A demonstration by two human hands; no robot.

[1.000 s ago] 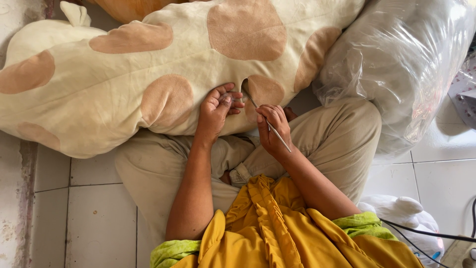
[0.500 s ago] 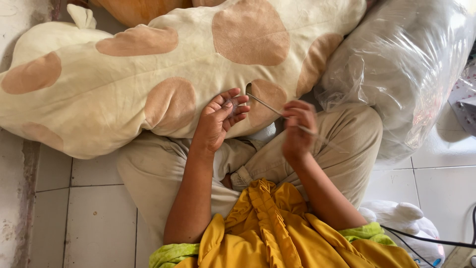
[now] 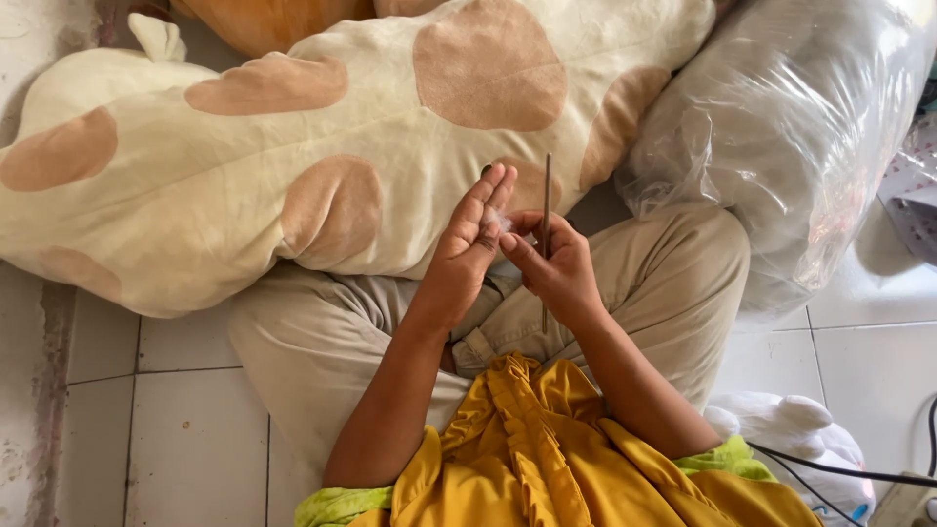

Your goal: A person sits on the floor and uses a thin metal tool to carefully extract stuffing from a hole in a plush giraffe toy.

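Floor: white tiled floor (image 3: 176,410); you sit on it, legs in beige trousers (image 3: 332,332).
Plush: large cream stuffed toy (image 3: 293,176) with tan patches lies across your knees, just beyond both hands.
Left hand (image 3: 468,244): fingers straight, palm toward the right hand, touching a small tuft of white fibre (image 3: 505,223).
Right hand (image 3: 554,268): pinched shut on a thin metal needle (image 3: 546,234), held upright.
Hands: close together, touching at the fingertips.
Right side: clear plastic bag (image 3: 791,127) of stuffing against your knee.

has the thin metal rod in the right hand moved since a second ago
Yes. The thin metal rod has swung from slanted to upright before the spotted plush, held in the right hand.
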